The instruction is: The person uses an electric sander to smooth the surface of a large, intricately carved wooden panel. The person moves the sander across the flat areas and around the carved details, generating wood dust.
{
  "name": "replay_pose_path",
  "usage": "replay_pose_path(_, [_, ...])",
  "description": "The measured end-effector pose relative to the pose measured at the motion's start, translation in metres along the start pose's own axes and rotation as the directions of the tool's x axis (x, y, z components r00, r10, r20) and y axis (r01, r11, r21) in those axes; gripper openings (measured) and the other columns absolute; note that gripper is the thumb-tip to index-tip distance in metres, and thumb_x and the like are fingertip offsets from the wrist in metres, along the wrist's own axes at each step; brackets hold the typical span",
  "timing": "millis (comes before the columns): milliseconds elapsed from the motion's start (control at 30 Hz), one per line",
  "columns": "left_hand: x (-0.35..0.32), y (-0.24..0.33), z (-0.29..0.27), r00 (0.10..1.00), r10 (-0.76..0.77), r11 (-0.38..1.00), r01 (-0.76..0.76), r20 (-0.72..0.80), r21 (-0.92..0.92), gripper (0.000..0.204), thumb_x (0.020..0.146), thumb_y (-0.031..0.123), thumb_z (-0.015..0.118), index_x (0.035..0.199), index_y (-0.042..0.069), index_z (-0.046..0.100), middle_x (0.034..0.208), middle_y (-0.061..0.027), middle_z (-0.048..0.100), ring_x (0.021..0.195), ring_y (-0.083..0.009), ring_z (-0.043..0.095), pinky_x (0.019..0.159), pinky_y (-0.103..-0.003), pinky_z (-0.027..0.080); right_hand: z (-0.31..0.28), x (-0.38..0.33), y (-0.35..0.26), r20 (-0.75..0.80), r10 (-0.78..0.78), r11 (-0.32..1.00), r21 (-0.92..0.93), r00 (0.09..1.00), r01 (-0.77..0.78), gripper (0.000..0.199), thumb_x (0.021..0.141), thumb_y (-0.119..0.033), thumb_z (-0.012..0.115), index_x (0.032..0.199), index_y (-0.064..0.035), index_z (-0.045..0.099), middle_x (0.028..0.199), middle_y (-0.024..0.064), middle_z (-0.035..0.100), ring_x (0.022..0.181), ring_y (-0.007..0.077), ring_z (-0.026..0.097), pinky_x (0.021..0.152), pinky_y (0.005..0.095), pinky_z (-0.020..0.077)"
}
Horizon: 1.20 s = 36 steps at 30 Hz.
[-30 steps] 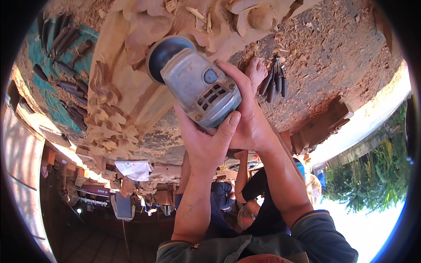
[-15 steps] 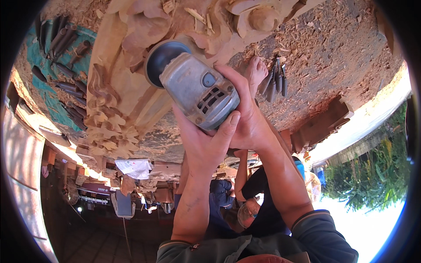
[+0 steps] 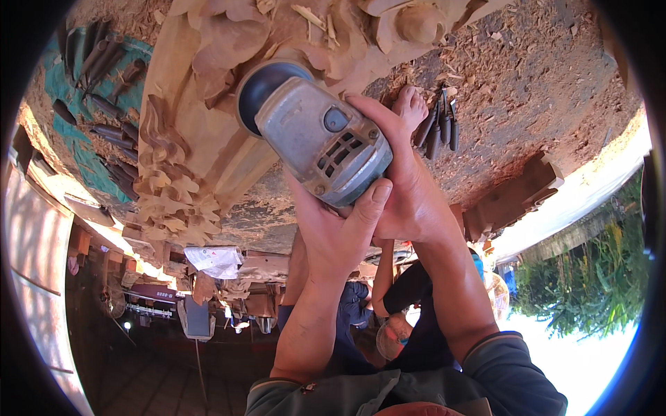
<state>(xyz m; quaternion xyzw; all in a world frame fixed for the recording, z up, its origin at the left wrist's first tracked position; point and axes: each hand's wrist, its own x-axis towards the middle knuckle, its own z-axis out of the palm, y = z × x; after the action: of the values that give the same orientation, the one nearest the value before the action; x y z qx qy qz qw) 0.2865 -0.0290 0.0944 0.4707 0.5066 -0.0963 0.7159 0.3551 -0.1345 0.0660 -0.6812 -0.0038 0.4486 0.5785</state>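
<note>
Between my two hands is a worn grey angle grinder (image 3: pixel 298 128) with a round dark disc (image 3: pixel 258 96) at its far left end. My left hand (image 3: pixel 326 225) closes round its near end from below, thumb along the lower edge. My right hand (image 3: pixel 401 184) wraps the right side, its fingers partly hidden by the body. The disc overlaps a large carved wooden piece (image 3: pixel 163 142) with leaf and scroll shapes; I cannot tell whether it touches the wood.
Several chisels (image 3: pixel 103 64) lie on a teal cloth (image 3: pixel 78 142) at the left. More chisels (image 3: pixel 437 128) lie right of a bare foot (image 3: pixel 411 105). Wood chips cover the ground. A carved wooden block (image 3: pixel 512 197) stands at the right. Another person (image 3: pixel 399 326) sits behind my arms.
The grinder and both hands have shifted slightly to the right over the carving. The view has also moved a little. Both hands keep their hold.
</note>
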Motion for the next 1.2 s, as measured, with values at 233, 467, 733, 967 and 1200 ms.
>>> replay_pose_path(233, [-0.007,-0.017,0.009,0.998,-0.063,0.997,0.062,0.017,0.052,0.054,0.1,0.021,0.078,0.142,-0.003,0.054,0.137,-0.011,0.062,0.123,-0.0167,0.06,0.106,-0.034,0.048,-0.013,-0.005,0.005,0.017,-0.046,0.987,-0.151,0.999,0.049,0.092,0.079,-0.007,0.082,0.159,-0.0142,0.037,0.123,0.0214,0.072,0.114,0.047,0.069,0.097,0.047,0.0558])
replay_pose_path(467, [-0.013,-0.026,0.02,0.992,-0.059,0.998,0.055,0.113,0.036,0.051,0.103,0.019,0.073,0.144,-0.004,0.053,0.138,-0.0113,0.062,0.125,-0.0173,0.06,0.108,-0.034,0.048,-0.028,-0.013,0.003,-0.015,0.004,0.966,-0.258,1.0,-0.008,0.085,0.079,-0.006,0.079,0.156,-0.0167,0.045,0.123,0.0188,0.074,0.11,0.0483,0.07,0.093,0.0468,0.0565])
replay_pose_path(733, [-0.012,-0.042,0.051,0.981,-0.166,0.966,0.182,0.096,-0.184,0.061,0.099,0.011,0.076,0.146,-0.004,0.041,0.138,-0.0146,0.06,0.128,-0.0201,0.061,0.109,-0.036,0.05,-0.059,-0.018,0.019,0.041,-0.039,0.961,-0.271,0.998,0.048,0.083,0.08,-0.006,0.081,0.155,-0.0138,0.046,0.126,0.0202,0.072,0.114,0.0421,0.071,0.094,0.0433,0.0563])
replay_pose_path(967, [0.003,-0.039,0.066,0.979,-0.112,0.979,0.138,0.168,-0.151,0.068,0.096,0.014,0.08,0.146,-0.002,0.035,0.137,-0.0153,0.06,0.125,-0.02,0.062,0.107,-0.036,0.05,-0.069,-0.017,0.01,-0.027,0.066,0.972,-0.226,0.997,-0.07,0.098,0.075,-0.009,0.09,0.159,-0.0123,0.039,0.139,0.0174,0.066,0.124,0.0332,0.068,0.103,0.0411,0.0534])
replay_pose_path(1200, [0.009,-0.049,0.078,0.986,-0.046,0.984,0.072,0.163,-0.16,0.066,0.096,0.014,0.08,0.142,-0.005,0.037,0.133,-0.0172,0.061,0.122,-0.0202,0.063,0.105,-0.036,0.051,-0.073,-0.018,0.017,-0.12,-0.052,0.973,-0.228,0.991,0.023,0.087,0.081,-0.006,0.088,0.155,-0.0123,0.044,0.133,0.0171,0.07,0.116,0.0279,0.073,0.093,0.0385,0.058])
